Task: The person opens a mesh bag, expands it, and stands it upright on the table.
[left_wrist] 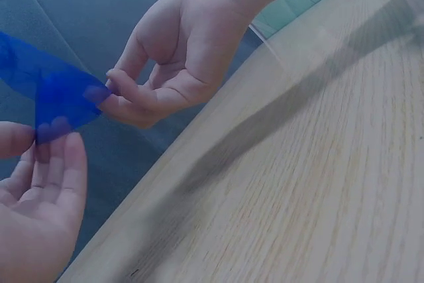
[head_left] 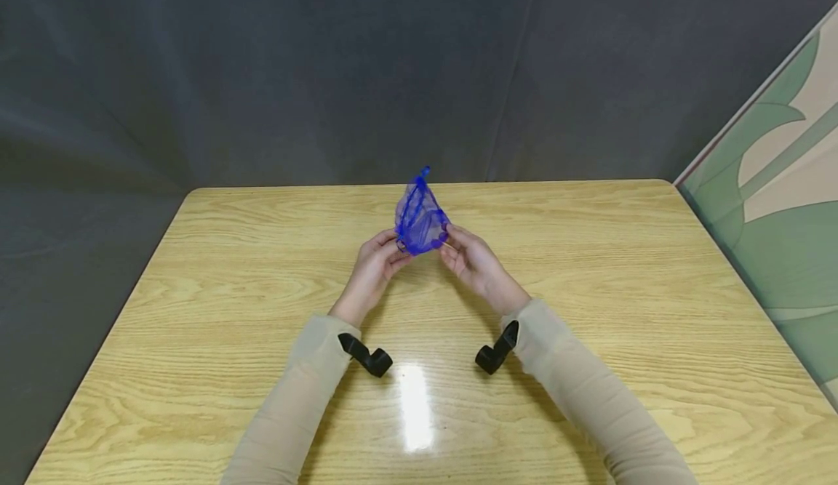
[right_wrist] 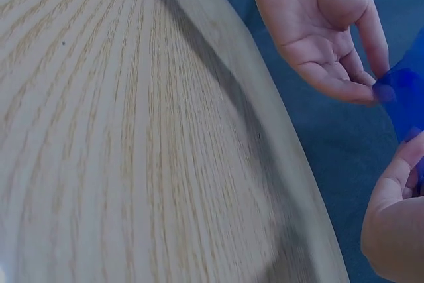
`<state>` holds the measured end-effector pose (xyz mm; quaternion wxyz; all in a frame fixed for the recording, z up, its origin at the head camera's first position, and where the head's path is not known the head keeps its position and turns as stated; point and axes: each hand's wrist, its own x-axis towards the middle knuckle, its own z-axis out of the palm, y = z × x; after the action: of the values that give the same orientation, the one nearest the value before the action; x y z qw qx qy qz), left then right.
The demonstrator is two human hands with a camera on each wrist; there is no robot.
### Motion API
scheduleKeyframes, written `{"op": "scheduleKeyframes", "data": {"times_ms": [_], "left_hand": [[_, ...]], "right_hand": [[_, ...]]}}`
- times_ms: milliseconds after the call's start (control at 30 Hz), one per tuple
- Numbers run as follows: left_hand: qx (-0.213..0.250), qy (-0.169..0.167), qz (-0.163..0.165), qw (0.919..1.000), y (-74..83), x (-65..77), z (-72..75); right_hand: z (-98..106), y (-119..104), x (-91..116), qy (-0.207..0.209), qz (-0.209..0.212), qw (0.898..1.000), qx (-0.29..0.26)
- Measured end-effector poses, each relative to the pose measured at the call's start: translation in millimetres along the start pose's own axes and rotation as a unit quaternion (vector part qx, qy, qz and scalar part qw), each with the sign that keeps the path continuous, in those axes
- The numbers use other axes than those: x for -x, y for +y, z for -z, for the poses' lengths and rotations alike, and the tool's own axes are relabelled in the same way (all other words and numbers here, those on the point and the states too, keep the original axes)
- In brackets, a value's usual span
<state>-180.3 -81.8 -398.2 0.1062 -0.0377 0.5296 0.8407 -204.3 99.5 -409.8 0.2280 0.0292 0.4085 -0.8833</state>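
Note:
A sheer blue mesh pouch [head_left: 422, 227], like an organza gift bag, is held up over the table between both hands. Its narrow gathered end, with cord-like strands, points up and away. My left hand [head_left: 376, 267] pinches its left lower corner between thumb and fingers, and the right hand [head_left: 480, 263] pinches the right lower corner. In the left wrist view the thin blue cloth [left_wrist: 63, 104] stretches from one hand to the other, with fingertips showing through it. The right wrist view catches only an edge of the blue cloth [right_wrist: 404, 91].
A light wood table [head_left: 262, 267] lies below, with a bright glare spot near its front. Behind it hangs a dark grey curtain [head_left: 353, 70]. A green and beige patterned panel [head_left: 785, 201] borders the right side. Black camera mounts [head_left: 376, 361] sit on both wrists.

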Motion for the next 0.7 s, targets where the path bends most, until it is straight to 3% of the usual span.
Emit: {"op": "scheduleKeyframes", "data": {"times_ms": [200,367,500,700], "left_hand": [[-0.036,-0.053,0.057,0.9964,-0.1,1.2,0.6],[-0.065,-0.064,0.078,0.9928,-2.5,-0.5,2.3],[-0.076,-0.056,0.081,0.9923,-4.6,-3.4,2.6],[-0.073,-0.008,0.075,0.9945,-4.0,-4.1,-0.3]], "right_hand": [[-13.1,-6.8,8.1,0.044,-0.033,0.998,0.024],[-15.4,-7.7,9.5,0.041,-0.048,0.997,0.041],[-14.9,-6.1,8.8,0.038,-0.053,0.997,0.037],[-17.0,-5.3,8.5,0.014,-0.063,0.998,0.004]]}}
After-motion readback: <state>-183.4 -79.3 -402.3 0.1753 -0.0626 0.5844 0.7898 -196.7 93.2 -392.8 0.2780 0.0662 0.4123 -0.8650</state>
